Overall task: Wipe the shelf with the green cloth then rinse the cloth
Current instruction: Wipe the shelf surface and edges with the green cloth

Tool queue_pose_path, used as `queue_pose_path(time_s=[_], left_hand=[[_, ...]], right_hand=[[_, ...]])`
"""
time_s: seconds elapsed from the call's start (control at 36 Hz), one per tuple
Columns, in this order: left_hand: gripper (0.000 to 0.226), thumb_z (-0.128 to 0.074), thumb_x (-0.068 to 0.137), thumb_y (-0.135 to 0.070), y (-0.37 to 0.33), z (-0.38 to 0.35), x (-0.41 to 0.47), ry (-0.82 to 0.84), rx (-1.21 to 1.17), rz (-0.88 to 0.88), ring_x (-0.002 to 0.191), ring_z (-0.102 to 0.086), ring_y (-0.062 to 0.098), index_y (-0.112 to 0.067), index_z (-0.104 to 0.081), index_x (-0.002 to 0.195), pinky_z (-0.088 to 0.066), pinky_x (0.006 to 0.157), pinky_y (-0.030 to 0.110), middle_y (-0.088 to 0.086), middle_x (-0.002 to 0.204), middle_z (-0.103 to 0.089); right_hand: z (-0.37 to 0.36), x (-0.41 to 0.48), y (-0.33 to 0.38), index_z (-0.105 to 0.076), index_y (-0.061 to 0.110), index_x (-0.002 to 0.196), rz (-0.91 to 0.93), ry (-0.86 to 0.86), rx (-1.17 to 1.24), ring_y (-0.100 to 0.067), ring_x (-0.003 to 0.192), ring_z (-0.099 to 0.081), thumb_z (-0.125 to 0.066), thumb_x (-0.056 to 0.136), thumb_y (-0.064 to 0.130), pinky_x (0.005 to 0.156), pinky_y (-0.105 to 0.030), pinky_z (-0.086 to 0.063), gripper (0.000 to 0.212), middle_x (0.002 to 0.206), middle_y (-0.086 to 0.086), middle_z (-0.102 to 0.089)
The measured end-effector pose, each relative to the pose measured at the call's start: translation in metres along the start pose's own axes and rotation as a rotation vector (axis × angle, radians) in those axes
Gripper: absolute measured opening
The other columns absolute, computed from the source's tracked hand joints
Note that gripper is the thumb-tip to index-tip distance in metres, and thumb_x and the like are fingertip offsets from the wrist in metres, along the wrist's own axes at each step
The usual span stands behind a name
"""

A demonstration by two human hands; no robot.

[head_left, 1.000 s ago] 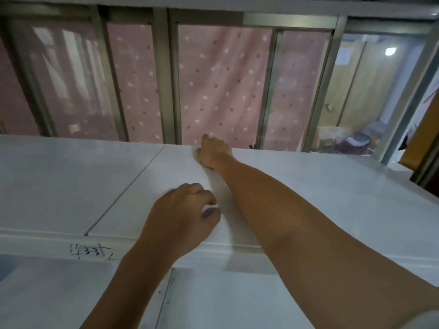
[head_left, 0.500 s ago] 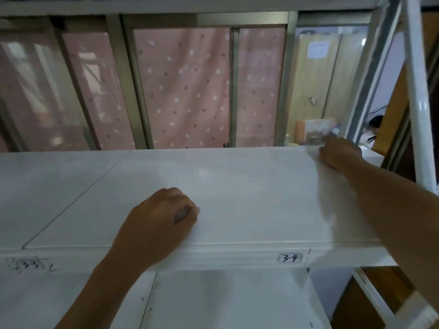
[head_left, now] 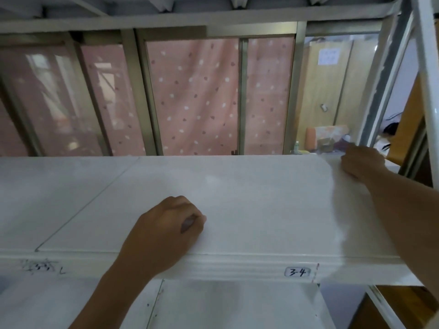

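Observation:
The white shelf runs across the view at chest height. My left hand rests near its front edge with the fingers curled under, and nothing shows in it. At the far right back corner my right hand sits knuckles up with curled fingers. A dull damp streak runs down the shelf beneath that forearm. No green cloth shows anywhere; whatever lies under the right hand is hidden.
A label reading 3-4 marks the shelf's front lip. A white upright post stands at the right end. Metal window frames and a pink dotted curtain are behind. A lower shelf sits below.
My right hand swept along the shelf's back edge from the middle to the far right corner. The view turned right with it. The left hand stayed at the front edge.

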State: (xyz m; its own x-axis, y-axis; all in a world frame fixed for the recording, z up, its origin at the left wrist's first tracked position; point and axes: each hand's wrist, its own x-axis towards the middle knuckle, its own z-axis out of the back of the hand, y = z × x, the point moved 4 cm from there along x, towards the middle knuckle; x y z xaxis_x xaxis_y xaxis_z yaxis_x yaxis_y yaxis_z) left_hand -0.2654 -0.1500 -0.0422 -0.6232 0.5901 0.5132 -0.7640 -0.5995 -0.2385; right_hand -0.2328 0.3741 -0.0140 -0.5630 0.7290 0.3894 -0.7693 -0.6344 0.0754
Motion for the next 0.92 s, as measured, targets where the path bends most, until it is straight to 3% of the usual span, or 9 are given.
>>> queue_pose_path(time_s=[0.08, 0.22, 0.36, 0.44, 0.56, 0.69, 0.81, 0.92], left_hand=[[0.034, -0.040, 0.092, -0.054, -0.001, 0.000, 0.000, -0.045, 0.022, -0.034, 0.084, -0.052, 0.002, -0.031, -0.064, 0.084, -0.042, 0.071, 0.017, -0.018, 0.088, -0.060], [0.034, -0.042, 0.092, -0.051, -0.001, 0.001, 0.003, -0.073, -0.015, -0.048, 0.080, -0.054, 0.005, -0.028, -0.066, 0.083, -0.049, 0.071, 0.025, -0.015, 0.086, -0.061], [0.034, -0.042, 0.092, -0.049, -0.003, 0.002, 0.005, -0.083, -0.019, -0.057, 0.077, -0.054, 0.008, -0.026, -0.065, 0.082, -0.052, 0.067, 0.031, -0.014, 0.083, -0.060], [0.035, -0.041, 0.092, -0.050, -0.004, 0.003, 0.004, -0.086, -0.020, -0.051, 0.076, -0.053, 0.008, -0.026, -0.065, 0.081, -0.051, 0.067, 0.029, -0.015, 0.082, -0.059], [0.035, -0.040, 0.093, -0.050, -0.002, 0.002, 0.003, -0.072, -0.008, -0.051, 0.079, -0.056, 0.008, -0.027, -0.064, 0.081, -0.052, 0.068, 0.031, -0.015, 0.083, -0.060], [0.030, -0.042, 0.092, -0.049, -0.002, 0.003, 0.002, -0.047, 0.009, -0.046, 0.079, -0.057, 0.006, -0.031, -0.064, 0.081, -0.053, 0.066, 0.030, -0.016, 0.083, -0.061], [0.033, -0.039, 0.090, -0.054, -0.003, 0.002, 0.003, -0.020, 0.016, -0.025, 0.081, -0.054, 0.001, -0.033, -0.063, 0.081, -0.041, 0.066, 0.013, -0.021, 0.083, -0.058], [0.036, -0.039, 0.092, -0.055, -0.003, 0.000, 0.005, -0.039, 0.030, -0.039, 0.077, -0.051, 0.002, -0.031, -0.062, 0.079, -0.045, 0.067, 0.021, -0.018, 0.080, -0.057]], right_hand=[[-0.007, 0.013, 0.010, -0.052, 0.007, 0.135, 0.040, 0.016, -0.024, -0.040, 0.108, -0.062, -0.048, 0.098, 0.024, 0.085, -0.044, -0.051, 0.040, 0.120, -0.022, -0.063], [-0.017, 0.031, 0.026, -0.057, 0.005, 0.120, 0.082, -0.026, 0.077, -0.041, 0.098, -0.064, -0.051, 0.093, 0.019, 0.088, -0.048, -0.053, 0.031, 0.112, -0.023, -0.064], [-0.024, 0.039, 0.052, -0.049, 0.001, 0.126, 0.109, 0.007, -0.009, -0.047, 0.112, -0.056, -0.048, 0.097, 0.020, 0.097, -0.049, -0.047, 0.034, 0.125, -0.030, -0.055], [-0.029, 0.044, 0.071, -0.043, 0.006, 0.135, 0.119, 0.066, -0.076, -0.047, 0.121, -0.051, -0.045, 0.099, 0.025, 0.107, -0.060, -0.036, 0.041, 0.129, -0.028, -0.055], [-0.029, 0.042, 0.100, -0.049, 0.003, 0.132, 0.189, 0.067, -0.079, -0.045, 0.116, -0.056, -0.044, 0.099, 0.021, 0.094, -0.055, -0.047, 0.038, 0.127, -0.023, -0.058], [-0.025, 0.031, 0.132, -0.044, 0.005, 0.139, 0.204, 0.074, 0.015, -0.044, 0.122, -0.053, -0.040, 0.101, 0.024, 0.103, -0.051, -0.039, 0.042, 0.134, -0.023, -0.054], [-0.021, 0.023, 0.160, -0.049, 0.009, 0.135, 0.249, 0.107, 0.074, -0.039, 0.125, -0.052, -0.042, 0.099, 0.023, 0.100, -0.048, -0.043, 0.039, 0.134, -0.019, -0.056], [-0.014, 0.003, 0.200, -0.049, 0.007, 0.128, 0.328, 0.108, 0.097, -0.038, 0.111, -0.059, -0.046, 0.100, 0.026, 0.081, -0.039, -0.046, 0.034, 0.122, -0.019, -0.061]])
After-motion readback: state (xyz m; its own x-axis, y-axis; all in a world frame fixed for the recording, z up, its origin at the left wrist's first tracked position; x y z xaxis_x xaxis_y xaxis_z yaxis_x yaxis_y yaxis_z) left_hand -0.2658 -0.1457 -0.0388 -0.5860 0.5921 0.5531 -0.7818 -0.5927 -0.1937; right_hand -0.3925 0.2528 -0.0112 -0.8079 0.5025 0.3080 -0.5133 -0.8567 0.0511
